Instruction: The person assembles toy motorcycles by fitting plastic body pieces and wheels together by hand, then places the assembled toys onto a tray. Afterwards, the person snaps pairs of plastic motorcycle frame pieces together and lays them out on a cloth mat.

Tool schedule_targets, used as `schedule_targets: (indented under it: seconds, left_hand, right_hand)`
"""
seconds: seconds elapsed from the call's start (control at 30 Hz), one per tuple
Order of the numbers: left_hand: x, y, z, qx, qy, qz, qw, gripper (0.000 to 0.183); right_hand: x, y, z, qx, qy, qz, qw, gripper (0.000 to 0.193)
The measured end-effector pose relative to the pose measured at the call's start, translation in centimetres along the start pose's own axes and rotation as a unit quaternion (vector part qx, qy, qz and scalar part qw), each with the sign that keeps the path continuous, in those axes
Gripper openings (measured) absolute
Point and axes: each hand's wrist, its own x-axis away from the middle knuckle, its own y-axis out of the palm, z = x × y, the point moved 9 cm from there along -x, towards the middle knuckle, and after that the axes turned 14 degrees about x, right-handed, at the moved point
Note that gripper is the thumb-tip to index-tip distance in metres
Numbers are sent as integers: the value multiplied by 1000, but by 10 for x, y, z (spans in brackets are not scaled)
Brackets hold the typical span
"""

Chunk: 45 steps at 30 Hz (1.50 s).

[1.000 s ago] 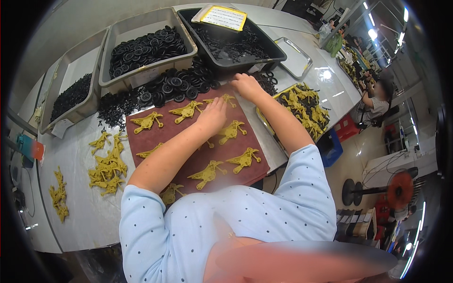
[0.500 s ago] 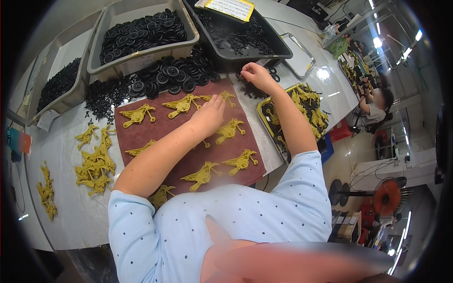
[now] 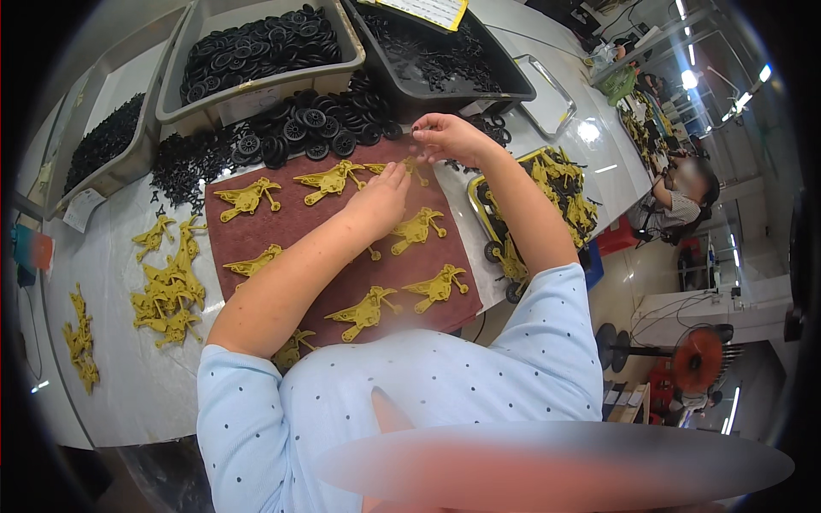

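Observation:
My left hand point(image 3: 381, 203) lies at the far right of a dark red cloth point(image 3: 329, 248), fingers stretched out against a yellow plastic part point(image 3: 416, 171) that it partly covers. Just beyond that part, my right hand point(image 3: 449, 139) is raised, thumb and fingers pinched at a small black piece point(image 3: 416, 131) too small to make out fully. Several similar yellow frame-like parts lie spaced out on the cloth, among them one near the far edge point(image 3: 329, 181) and one nearer me point(image 3: 366, 313). My left forearm hides some of them.
Black wheels point(image 3: 316, 128) are heaped behind the cloth, below a grey bin point(image 3: 346, 73) of wheels. A black bin point(image 3: 517, 92) holds small black parts. Loose yellow parts point(image 3: 171, 286) lie left; a tray point(image 3: 475, 209) of yellow-and-black pieces stands right. A person point(image 3: 684, 197) sits farther right.
My right hand has come left from the small black parts below the black bin to the yellow part beside my left hand. My left hand stays almost in place.

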Motion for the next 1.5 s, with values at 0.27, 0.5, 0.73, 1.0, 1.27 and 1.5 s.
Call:
schedule_targets:
  seconds: [0.27, 0.5, 0.73, 1.0, 1.27, 1.5]
  left_hand:
    - [-1, 1, -1, 11, 2, -10, 1000, 59]
    - [-1, 1, 1, -14, 6, 14, 1000, 54]
    - [-2, 2, 1, -14, 9, 5, 1000, 58]
    - [-2, 5, 1, -57, -12, 5, 998, 59]
    - [-5, 9, 1, -64, 15, 7, 998, 60]
    - [-7, 3, 5, -47, 0, 4, 999, 60]
  right_hand:
    - [-11, -1, -8, 220, -82, 60, 970, 19]
    - [-12, 8, -22, 388, -170, 98, 900, 19]
    - [-10, 25, -35, 488, -260, 110, 826, 14]
    - [-32, 31, -22, 492, -193, 40, 848, 23]
    - [-10, 20, -33, 506, -257, 36, 823, 25]
    - [146, -48, -25, 501, -14, 89, 861, 21]
